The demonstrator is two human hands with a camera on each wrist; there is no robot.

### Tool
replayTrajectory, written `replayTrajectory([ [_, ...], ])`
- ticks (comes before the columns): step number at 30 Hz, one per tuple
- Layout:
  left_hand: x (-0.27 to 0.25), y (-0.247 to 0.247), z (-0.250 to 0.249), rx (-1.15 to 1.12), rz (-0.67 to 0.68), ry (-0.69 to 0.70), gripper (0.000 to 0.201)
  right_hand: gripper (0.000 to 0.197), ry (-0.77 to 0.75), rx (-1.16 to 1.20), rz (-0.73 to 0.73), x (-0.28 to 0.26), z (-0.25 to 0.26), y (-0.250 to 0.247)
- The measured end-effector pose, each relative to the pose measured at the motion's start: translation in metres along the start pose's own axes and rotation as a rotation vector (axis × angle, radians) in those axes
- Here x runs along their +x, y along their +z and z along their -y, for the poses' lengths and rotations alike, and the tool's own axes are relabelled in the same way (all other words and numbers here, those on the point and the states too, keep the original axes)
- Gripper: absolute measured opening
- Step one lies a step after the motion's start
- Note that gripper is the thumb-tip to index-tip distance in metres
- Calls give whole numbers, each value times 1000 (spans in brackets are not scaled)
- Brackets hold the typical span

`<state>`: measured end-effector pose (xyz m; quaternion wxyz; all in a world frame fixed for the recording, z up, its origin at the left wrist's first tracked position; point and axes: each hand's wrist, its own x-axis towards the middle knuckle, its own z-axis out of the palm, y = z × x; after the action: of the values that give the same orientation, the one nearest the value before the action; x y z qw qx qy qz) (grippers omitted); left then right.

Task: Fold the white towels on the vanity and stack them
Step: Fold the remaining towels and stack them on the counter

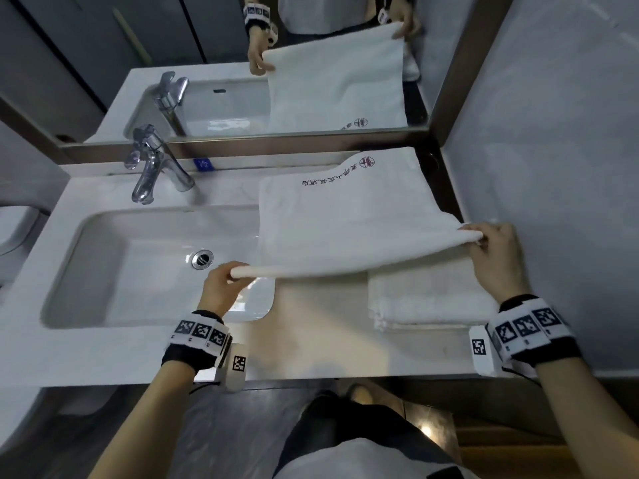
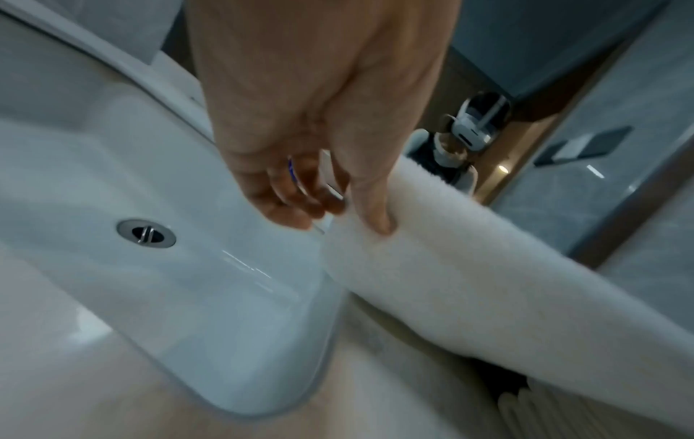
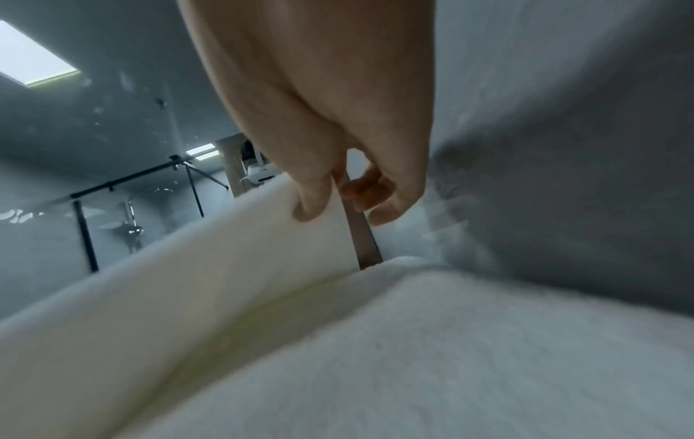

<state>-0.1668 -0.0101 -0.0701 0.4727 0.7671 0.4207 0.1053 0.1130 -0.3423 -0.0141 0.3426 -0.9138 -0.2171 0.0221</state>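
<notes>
Both hands (image 1: 221, 286) (image 1: 496, 252) pinching towel (image 1: 345, 229) corners

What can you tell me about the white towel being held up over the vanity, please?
The white towel is thick, fluffy terry with dark embroidered lettering and a round emblem near its far edge. Its far end rests on the vanity by the mirror; the near edge is lifted. The left hand and right hand each pinch a near corner. It hangs partly above a folded towel.

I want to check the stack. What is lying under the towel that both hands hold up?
Under the lifted towel a folded white towel lies on the vanity top. Its far part is covered, so its full extent cannot be seen.
</notes>
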Motion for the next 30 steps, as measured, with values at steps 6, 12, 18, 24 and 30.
replayTrajectory([
  [6, 25, -4, -14, -157, -157, 141, 10, 15, -4, 260, -50, 26, 23, 11],
  [12, 83, -13, -32, -229, -185, 155, 12, 24, -4, 295, -126, 80, 57, 23],
  [18, 143, -18, -55, -72, -229, 124, 15, 26, 24, 246, -79, 140, 77, 38],
  [24, 194, -11, -74, 70, -180, 79, 22, 33, 149, 186, -7, 188, 73, 53],
  [30, 232, 0, -83, 125, -125, 69, 23, 35, 247, 69, 36, 217, 65, 72],
])
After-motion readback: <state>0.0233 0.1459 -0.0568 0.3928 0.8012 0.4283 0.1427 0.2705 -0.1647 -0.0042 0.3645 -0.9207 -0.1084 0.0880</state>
